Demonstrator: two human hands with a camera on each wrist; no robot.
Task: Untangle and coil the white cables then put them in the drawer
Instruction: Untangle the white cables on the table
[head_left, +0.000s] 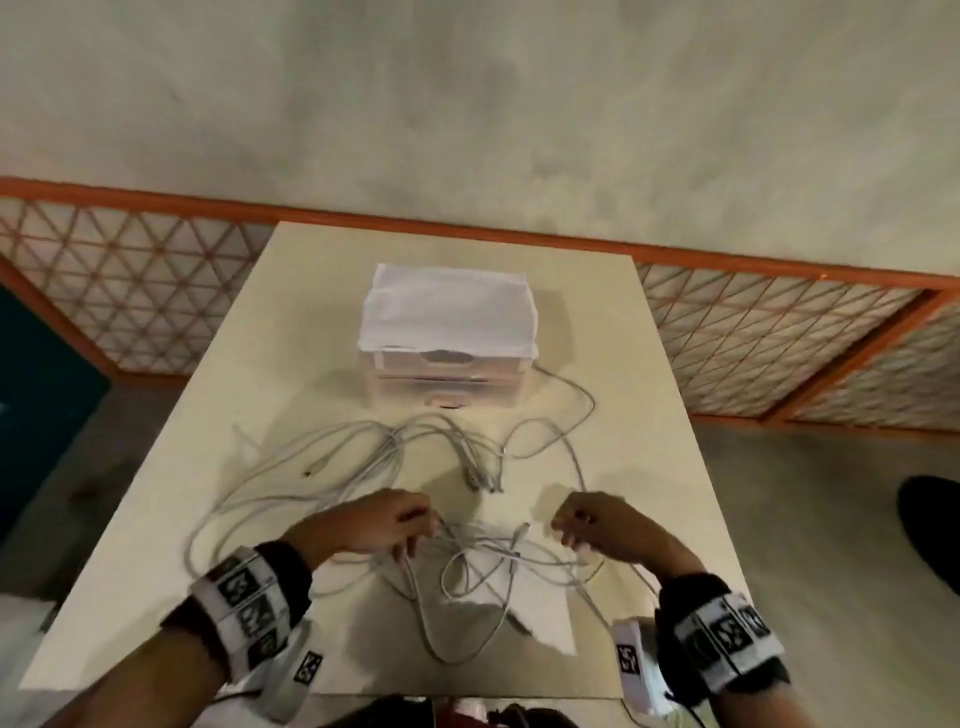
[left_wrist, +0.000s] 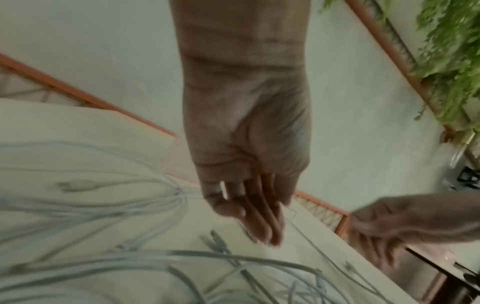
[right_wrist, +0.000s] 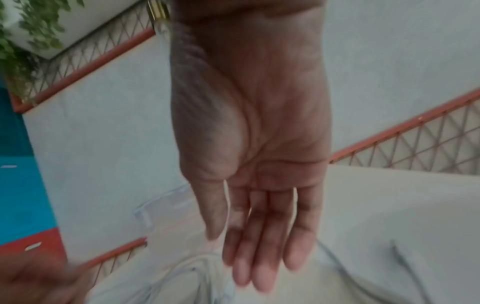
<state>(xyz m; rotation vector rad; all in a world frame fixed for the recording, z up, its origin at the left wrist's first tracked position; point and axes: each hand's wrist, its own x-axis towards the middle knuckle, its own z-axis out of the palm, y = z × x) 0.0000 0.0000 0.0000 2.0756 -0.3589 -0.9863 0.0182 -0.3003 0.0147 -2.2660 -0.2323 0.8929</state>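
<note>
Several white cables (head_left: 363, 457) lie tangled across the beige table (head_left: 649, 415), with the densest knot (head_left: 483, 556) between my hands. My left hand (head_left: 415, 530) hovers over the knot's left side, its straight fingers (left_wrist: 262, 230) pointing down at the cables (left_wrist: 103, 263) and at most brushing them. My right hand (head_left: 571, 530) hovers at the knot's right side, its fingers (right_wrist: 259, 257) straight and holding nothing. A translucent drawer unit (head_left: 447, 379) stands at the back centre, its drawers closed and a white cloth (head_left: 447, 306) draped over its top.
One cable loops round the unit's right side (head_left: 582, 395). An orange lattice railing (head_left: 156, 291) runs behind the table. A teal surface (head_left: 41, 374) lies to the left, a dark object (head_left: 930, 525) on the floor to the right. Green plants (left_wrist: 446, 61) hang beyond the railing.
</note>
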